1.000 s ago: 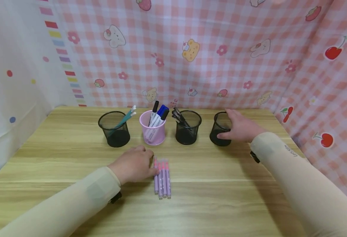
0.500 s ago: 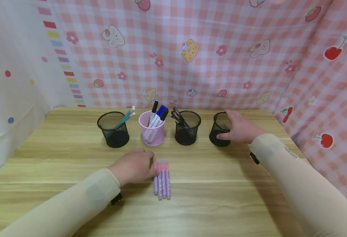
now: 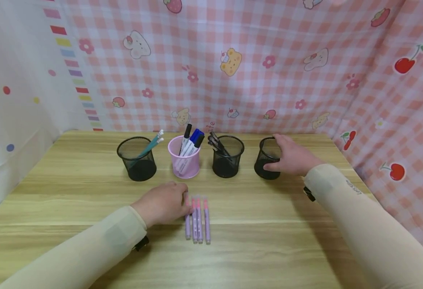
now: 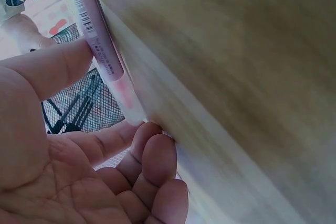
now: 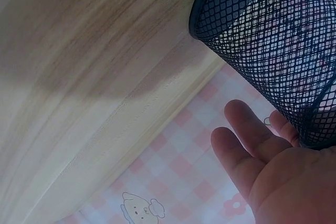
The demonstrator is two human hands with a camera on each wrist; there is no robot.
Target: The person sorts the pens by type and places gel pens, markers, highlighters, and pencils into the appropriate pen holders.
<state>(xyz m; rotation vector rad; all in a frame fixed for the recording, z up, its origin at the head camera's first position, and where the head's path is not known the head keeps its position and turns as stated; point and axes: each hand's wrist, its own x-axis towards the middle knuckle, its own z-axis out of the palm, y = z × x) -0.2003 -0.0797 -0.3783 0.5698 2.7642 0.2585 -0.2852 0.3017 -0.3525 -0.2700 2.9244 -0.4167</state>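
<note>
Several purple pens [image 3: 200, 224] with pink upper ends lie on the wooden table, roughly side by side with small gaps. My left hand [image 3: 162, 202] is at the leftmost pen [image 3: 188, 228], its thumb over the barrel and its index finger by the capped end. In the left wrist view, the purple pen [image 4: 100, 30] shows a barcode, and the other fingers are curled beside its cap. Far right, my right hand [image 3: 294, 156] grips a black mesh pen holder [image 3: 263, 164], thumb in front and fingers near the back rim. Two fingers stay off the mesh pen holder [image 5: 262, 45] in the right wrist view.
In a row stand a black mesh holder [image 3: 141, 170] with teal pencils [image 3: 151, 145], a pink holder [image 3: 186, 166] with whiteboard markers [image 3: 191, 146] and a black mesh holder [image 3: 226, 166] with black pens [image 3: 216, 142]. A checked curtain [image 3: 204, 80] hangs behind the table [image 3: 269, 241].
The purple pens have spread apart: the rightmost has shifted right and the leftmost slightly left. Both hands stay almost in place.
</note>
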